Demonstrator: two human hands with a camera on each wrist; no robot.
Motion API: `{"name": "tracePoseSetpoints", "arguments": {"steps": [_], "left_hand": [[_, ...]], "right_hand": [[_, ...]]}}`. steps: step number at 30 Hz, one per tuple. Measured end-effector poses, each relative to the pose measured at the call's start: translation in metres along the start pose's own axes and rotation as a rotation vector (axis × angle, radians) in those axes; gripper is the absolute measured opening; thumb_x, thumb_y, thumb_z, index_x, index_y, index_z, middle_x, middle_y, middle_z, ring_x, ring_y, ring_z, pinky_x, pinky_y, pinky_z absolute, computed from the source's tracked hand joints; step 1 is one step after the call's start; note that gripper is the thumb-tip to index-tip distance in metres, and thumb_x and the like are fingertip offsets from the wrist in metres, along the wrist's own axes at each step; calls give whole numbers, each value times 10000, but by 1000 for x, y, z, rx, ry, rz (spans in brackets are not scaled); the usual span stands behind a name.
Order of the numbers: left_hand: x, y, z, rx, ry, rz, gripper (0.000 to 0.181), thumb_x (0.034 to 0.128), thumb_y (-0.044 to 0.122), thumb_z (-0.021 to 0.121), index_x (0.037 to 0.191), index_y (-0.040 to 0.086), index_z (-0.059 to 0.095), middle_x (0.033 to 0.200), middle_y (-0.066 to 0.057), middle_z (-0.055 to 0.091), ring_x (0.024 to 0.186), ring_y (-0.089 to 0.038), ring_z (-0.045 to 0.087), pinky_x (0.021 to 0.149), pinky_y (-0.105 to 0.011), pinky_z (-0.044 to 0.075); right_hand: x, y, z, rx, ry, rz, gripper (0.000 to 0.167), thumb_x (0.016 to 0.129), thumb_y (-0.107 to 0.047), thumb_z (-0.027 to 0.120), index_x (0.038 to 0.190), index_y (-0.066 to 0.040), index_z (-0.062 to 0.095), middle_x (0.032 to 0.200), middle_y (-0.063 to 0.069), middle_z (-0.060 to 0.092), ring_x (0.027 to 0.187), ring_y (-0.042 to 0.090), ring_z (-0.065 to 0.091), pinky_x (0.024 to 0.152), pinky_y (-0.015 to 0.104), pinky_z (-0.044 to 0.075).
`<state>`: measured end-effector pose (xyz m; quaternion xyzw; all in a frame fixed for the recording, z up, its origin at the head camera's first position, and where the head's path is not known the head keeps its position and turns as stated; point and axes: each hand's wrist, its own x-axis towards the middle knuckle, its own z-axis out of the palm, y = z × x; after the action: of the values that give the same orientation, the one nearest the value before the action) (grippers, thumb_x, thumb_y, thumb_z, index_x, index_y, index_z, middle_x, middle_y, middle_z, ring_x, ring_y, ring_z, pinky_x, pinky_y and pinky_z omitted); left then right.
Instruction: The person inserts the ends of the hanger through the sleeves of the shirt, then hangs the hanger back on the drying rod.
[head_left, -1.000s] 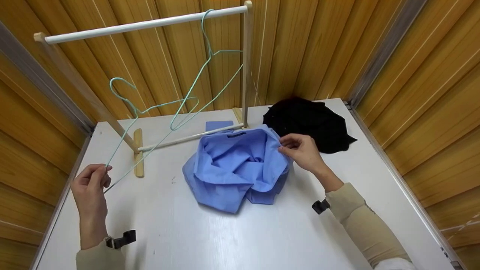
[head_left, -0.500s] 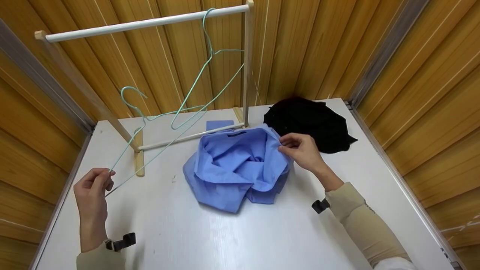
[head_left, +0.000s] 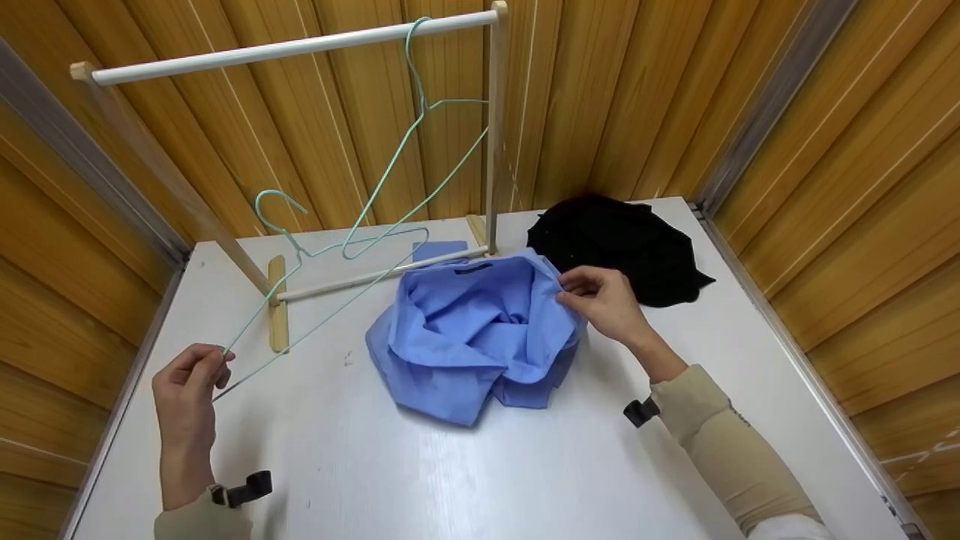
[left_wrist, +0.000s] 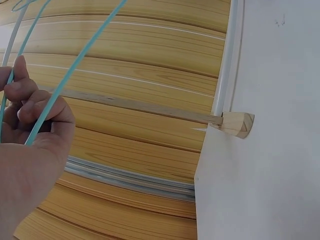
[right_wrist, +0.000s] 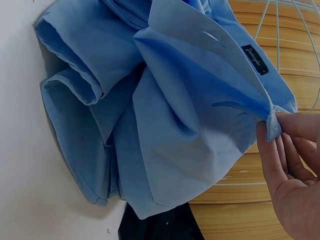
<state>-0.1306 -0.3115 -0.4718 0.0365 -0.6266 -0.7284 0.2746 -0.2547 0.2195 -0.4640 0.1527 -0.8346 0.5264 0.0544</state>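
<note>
My left hand point(head_left: 187, 390) pinches one lower corner of a thin mint-green wire hanger point(left_wrist: 75, 65); its hook tilts up and away from me. In the left wrist view the fingers curl about the wire. A light blue shirt point(head_left: 450, 394) lies bunched on the table, its collar opening facing up and a dark label point(right_wrist: 254, 60) at the inner collar. My right hand point(head_left: 604, 304) pinches the right edge of that collar between thumb and fingers. The hanger's far end reaches close to the shirt's back, apart from the collar.
A rack with a white rail point(head_left: 300, 46) and wooden posts stands at the back left. A second green hanger point(head_left: 403, 148) hangs from the rail. Black cloth point(head_left: 615, 247) lies at the back right. Wood-patterned walls point(head_left: 862, 225) enclose the white table point(head_left: 375, 480).
The hanger in my left hand has swung down and to the right, its far end nearing the shirt. My left hand has shifted slightly right and toward me. The right hand and shirt stay put.
</note>
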Motion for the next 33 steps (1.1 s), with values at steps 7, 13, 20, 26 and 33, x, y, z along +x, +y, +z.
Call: {"name": "tracePoseSetpoints", "arguments": {"steps": [7,13,20,26,33], "left_hand": [[-2,-3,-4,-9,-19,4,210,992,-98,492,865,-234,591,684,-96,597,652,-216,438,593,-228,392],[-3,-4,-7,-32,-40,9,201,985,-114,492,848,-225,588,683,-109,591,660,-220,444,600,-235,395],[-5,-6,-13,-44,-59,5,194,979,-127,490,842,-222,590,688,-118,590,656,-218,460,607,-243,408],[-6,-9,-19,-84,-73,10,195,973,-144,482,829,-217,592,682,-130,570,666,-219,464,612,-256,404],[-7,-10,-25,-160,-77,10,202,982,-147,482,834,-217,601,694,-133,596,675,-221,502,624,-254,427]], "right_hand": [[0,2,1,23,9,-10,175,849,16,809,1018,11,762,928,108,735,828,196,690,730,228,547],[0,3,1,27,9,-10,164,854,27,800,1013,8,763,922,101,734,829,194,691,733,232,549],[0,3,1,23,12,-21,171,852,19,806,1018,19,761,924,109,736,827,193,691,735,224,547],[-1,3,1,22,11,-14,175,853,23,805,1022,20,759,927,108,736,832,200,691,737,229,548],[0,3,0,22,10,-11,162,857,14,806,1013,10,763,925,110,732,829,213,685,736,233,547]]}}
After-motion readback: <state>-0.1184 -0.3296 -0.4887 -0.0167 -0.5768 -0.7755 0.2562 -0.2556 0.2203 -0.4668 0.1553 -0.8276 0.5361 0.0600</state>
